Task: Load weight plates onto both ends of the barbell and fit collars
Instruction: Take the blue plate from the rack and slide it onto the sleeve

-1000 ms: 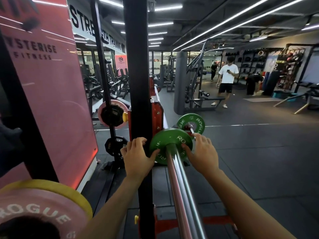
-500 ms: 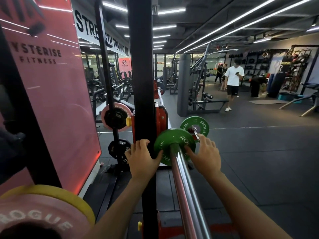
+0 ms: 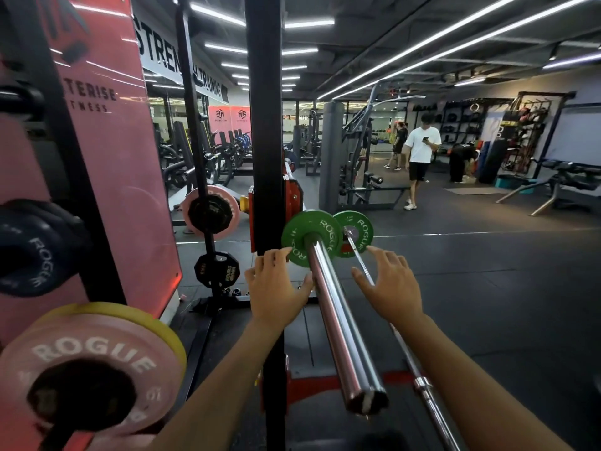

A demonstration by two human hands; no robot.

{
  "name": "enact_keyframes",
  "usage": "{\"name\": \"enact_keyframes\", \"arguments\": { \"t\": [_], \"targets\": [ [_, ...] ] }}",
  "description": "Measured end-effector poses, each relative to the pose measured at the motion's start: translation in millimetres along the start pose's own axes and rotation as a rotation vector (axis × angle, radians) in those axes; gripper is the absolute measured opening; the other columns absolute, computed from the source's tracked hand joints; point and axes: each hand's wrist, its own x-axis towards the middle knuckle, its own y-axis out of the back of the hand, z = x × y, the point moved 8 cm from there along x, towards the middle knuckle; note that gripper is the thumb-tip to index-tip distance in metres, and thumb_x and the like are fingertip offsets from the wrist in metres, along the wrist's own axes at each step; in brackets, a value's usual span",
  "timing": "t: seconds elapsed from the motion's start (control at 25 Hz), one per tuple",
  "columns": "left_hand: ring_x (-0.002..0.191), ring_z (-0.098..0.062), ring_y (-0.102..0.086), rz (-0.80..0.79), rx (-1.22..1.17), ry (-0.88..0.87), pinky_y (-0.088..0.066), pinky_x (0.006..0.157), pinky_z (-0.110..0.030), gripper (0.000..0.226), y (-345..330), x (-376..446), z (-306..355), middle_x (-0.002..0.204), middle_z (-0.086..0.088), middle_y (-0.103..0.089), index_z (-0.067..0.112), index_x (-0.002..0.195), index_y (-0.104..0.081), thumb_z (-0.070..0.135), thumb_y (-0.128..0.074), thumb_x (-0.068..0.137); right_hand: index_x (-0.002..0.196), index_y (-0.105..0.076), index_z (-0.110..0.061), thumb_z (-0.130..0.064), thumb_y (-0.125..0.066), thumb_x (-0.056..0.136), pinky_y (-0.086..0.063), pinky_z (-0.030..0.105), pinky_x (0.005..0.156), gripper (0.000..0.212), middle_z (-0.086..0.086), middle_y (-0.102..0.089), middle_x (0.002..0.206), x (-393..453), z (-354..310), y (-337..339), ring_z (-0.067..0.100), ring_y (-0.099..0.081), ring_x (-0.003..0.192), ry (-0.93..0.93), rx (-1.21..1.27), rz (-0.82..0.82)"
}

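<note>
While green plate [image 3: 310, 237] sits inboard, sleeve end [image 3: 367, 400] bare

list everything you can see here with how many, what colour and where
green plate: one, green, on the barbell sleeve by the rack
second green plate: one, green, farther along the bar
barbell sleeve: one, chrome, centre, end nearest the camera
rack upright: one, black, left of the sleeve
pink plate: one, pink, lower left, yellow plate behind it
black plates: several, stored at left
person in white shirt: one, right background
left hand: fingers at the green plate's edge
right hand: open, off the plate
</note>
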Motion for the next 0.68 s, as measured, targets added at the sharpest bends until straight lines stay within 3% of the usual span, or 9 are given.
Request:
{"name": "enact_keyframes", "arguments": {
  "t": [0.32,0.68],
  "targets": [
    [0.116,-0.025,-0.047,-0.049,-0.022,0.017,-0.034,0.093,-0.042,0.054,82,-118,51,0.123,-0.002,-0.056,0.019,0.128,-0.055,0.045,-0.068,0.082,0.144,-0.04,-0.019,-0.053,-0.05,0.093,-0.045,0.043,0.095,0.062,0.008,-0.053,0.136,-136,-19,87,0.027,-0.045,0.124,-0.009,-0.017,-0.066],
    [0.118,-0.021,-0.046,-0.084,-0.031,-0.045,-0.03,0.093,-0.036,0.054,169,-191,81,0.124,0.001,-0.054,0.024,0.131,-0.051,0.052,-0.061,0.085,0.143,-0.04,-0.022,-0.052,-0.049,0.093,-0.048,0.041,0.09,0.059,0.005,-0.053,0.135,-231,-74,158,0.025,-0.047,0.123,-0.011,-0.043,-0.033]
  ]
}}
